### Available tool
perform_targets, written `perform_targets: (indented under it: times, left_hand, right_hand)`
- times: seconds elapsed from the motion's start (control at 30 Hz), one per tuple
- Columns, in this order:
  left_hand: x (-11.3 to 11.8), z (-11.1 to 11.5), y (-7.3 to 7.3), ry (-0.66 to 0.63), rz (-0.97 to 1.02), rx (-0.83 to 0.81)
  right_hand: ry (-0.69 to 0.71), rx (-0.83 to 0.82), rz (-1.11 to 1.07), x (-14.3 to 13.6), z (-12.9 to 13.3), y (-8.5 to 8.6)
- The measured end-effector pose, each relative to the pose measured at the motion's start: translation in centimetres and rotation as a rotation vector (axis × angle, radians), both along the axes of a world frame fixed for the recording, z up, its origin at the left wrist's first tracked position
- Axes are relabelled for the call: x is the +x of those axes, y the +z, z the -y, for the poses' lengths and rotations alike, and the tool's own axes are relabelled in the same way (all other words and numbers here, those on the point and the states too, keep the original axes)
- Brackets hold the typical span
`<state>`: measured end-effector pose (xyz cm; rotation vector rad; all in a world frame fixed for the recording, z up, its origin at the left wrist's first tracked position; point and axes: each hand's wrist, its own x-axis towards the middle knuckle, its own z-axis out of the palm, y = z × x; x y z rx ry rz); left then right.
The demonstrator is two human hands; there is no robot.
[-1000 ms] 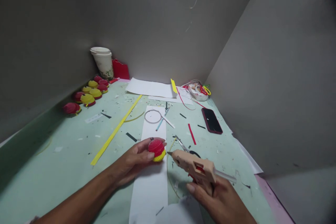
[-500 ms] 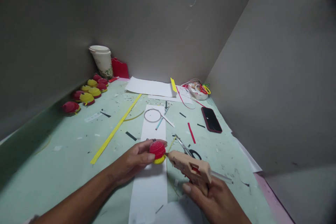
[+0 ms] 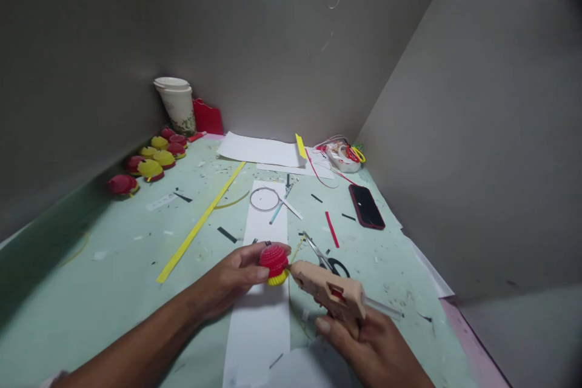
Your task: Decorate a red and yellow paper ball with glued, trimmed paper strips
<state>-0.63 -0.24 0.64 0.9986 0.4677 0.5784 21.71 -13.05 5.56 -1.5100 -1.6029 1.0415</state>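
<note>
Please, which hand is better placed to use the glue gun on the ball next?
Probably the right hand: it holds the glue gun, nozzle close to the ball; the left hand holds that ball.

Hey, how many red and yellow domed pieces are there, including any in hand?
10: one domed piece in the left hand; along the left wall, five red-topped ones and four yellow-topped ones. More may be hidden.

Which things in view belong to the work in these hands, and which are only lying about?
Belonging to the work:
red-and-yellow piece, in the left hand
glue gun, in the right hand
similar pieces at the left, probably
scissors, possibly

Seemingly just lying about:
phone
short red strip
cup, standing at the back
</note>
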Motion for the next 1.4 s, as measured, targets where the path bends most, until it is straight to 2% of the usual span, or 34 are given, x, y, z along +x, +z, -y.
perform_targets:
  times: [0.27,0.57,1.4]
  left_hand:
    - [0.03,0.02,0.18,-0.001,0.005,0.005]
    - [0.17,0.06,0.20,0.012,0.014,-0.021]
    - [0.15,0.18,0.23,0.026,0.024,-0.059]
  right_hand:
    - [-0.005,0.016,0.029,-0.02,0.05,0.11]
    - [-0.046,-0.058,0.031,-0.03,0.13,0.22]
    - [-0.061,-0.037,0.111,0.00,0.26,0.32]
